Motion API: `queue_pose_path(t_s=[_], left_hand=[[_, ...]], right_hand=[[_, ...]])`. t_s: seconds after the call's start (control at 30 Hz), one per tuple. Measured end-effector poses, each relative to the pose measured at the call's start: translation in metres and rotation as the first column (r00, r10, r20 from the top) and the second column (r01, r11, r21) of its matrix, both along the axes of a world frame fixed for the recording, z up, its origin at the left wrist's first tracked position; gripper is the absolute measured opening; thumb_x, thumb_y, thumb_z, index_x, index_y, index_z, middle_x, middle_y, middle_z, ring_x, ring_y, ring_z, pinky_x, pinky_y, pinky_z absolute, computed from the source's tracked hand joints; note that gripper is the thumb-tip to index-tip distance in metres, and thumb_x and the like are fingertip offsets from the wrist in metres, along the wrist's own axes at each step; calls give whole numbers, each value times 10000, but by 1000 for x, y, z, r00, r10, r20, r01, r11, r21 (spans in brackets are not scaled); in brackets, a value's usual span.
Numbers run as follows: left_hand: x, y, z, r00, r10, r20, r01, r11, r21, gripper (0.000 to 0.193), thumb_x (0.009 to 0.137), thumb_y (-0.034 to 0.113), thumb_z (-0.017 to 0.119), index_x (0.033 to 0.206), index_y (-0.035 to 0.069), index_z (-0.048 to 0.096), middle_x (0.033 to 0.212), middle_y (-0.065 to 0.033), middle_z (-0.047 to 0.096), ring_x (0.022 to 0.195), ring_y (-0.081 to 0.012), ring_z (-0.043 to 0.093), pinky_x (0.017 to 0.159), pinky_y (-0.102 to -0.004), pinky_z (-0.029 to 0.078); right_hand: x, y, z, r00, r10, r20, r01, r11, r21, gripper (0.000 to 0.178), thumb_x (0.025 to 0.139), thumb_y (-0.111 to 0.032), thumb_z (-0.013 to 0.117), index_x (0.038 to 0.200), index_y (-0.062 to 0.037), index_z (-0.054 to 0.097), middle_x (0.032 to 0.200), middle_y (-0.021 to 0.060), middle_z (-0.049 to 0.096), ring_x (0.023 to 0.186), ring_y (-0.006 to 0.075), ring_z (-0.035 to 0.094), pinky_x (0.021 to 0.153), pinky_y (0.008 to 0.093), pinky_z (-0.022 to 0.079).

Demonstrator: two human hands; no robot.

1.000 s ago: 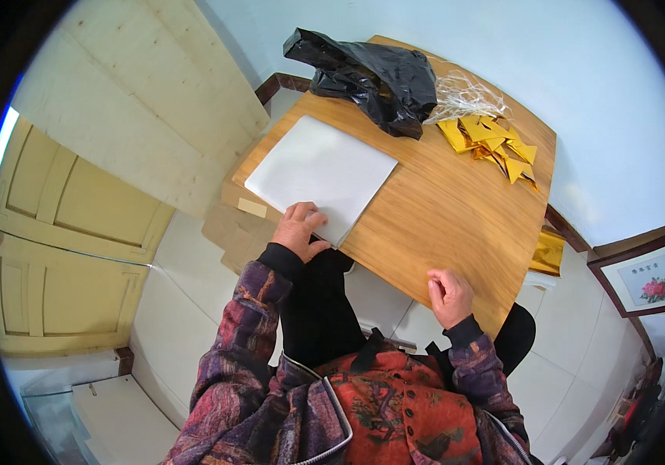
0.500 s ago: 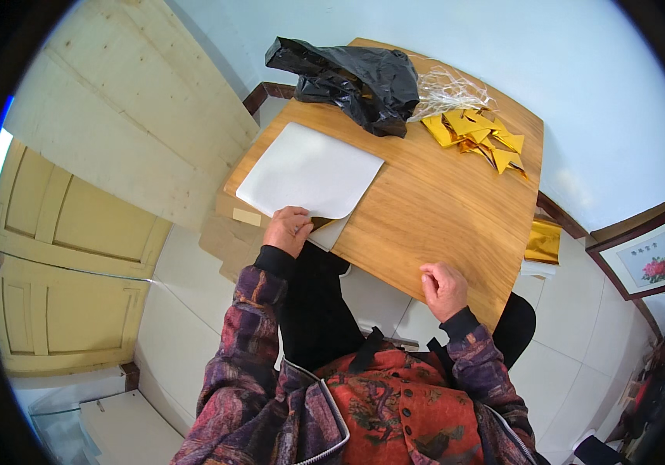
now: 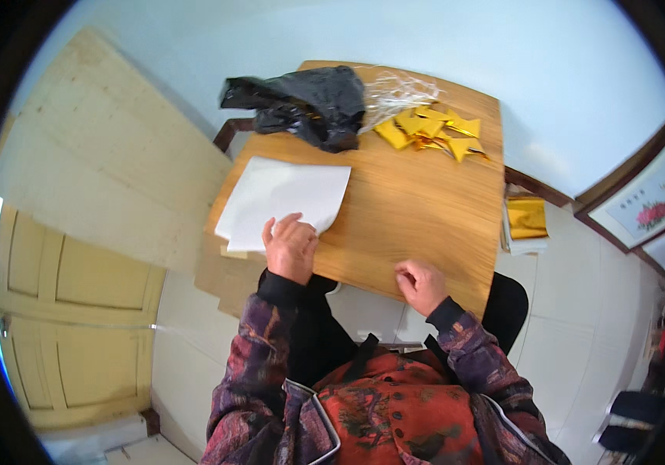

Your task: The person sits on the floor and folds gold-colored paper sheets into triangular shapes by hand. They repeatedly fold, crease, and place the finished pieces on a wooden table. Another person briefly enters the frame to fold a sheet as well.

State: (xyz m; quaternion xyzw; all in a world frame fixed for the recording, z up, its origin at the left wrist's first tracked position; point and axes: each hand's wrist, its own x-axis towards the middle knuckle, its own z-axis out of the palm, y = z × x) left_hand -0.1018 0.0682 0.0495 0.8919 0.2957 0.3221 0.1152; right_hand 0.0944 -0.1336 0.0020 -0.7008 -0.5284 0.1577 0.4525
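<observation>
A stack of white paper sheets (image 3: 286,186) lies at the left side of the wooden table. Over its near edge is my left hand (image 3: 291,248), back upward, with fingers apart and nothing visible in them. Whether its fingertips touch the paper is hard to tell. By the table's near edge, to the right, my right hand (image 3: 423,287) rests with curled fingers and no object showing in it. Folded gold foil paper pieces (image 3: 429,128) form a loose pile toward the far right.
A crumpled black plastic bag (image 3: 313,105) lies at the far left of the table (image 3: 418,209), beside a tangle of whitish strands (image 3: 398,97). More gold paper (image 3: 526,217) sits low beyond the table's right edge. Brown cardboard (image 3: 228,279) juts out below the left edge.
My left hand has let go of the paper's near corner and opened. The gold-brown underside seen there no longer shows. My right hand stays by the near edge; the whole view has shifted.
</observation>
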Motion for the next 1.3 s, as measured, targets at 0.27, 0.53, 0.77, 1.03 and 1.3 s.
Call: queue_pose_path(t_s=[0.27,0.53,0.77,1.03,1.3], left_hand=[[81,-118,-13,841,-532,-103,541,828,146,90,761,59,611,800,122,560,904,4,634,1048,-193,630,1069,-540,312],[88,-151,-32,804,-586,-99,594,800,82,233,746,138,722,954,129,616,1021,-16,635,1049,-196,614,1049,-516,333],[65,-120,-49,860,-473,-192,488,872,41,296,763,74,691,1053,124,661,1103,-35,652,1042,-221,611,974,-442,411],[70,-107,-57,889,-438,132,457,840,-292,123,784,18,666,890,74,697,896,-87,692,880,-274,654,780,-374,506],[72,-97,-55,902,-425,78,411,788,-459,150,766,73,715,911,61,681,877,-107,671,863,-320,626,745,-403,498]], right_hand=[[30,-45,13,695,-138,-705,52,988,-143,244,953,-223,630,982,20,621,804,44,648,711,88,610,636,258,510],[42,-73,-5,858,-347,-378,271,932,-239,201,907,-157,621,831,29,603,680,44,582,623,92,525,568,289,441],[50,-75,-8,881,-367,-298,288,917,-277,413,932,-275,599,698,42,475,569,150,432,525,185,384,516,401,353],[58,-91,14,560,-368,-742,198,930,-311,356,1033,-312,435,917,-12,588,747,46,631,590,99,584,529,231,460],[79,-143,-3,785,-608,117,612,791,0,151,879,-106,633,1007,-34,597,942,105,662,873,273,637,751,383,499]])
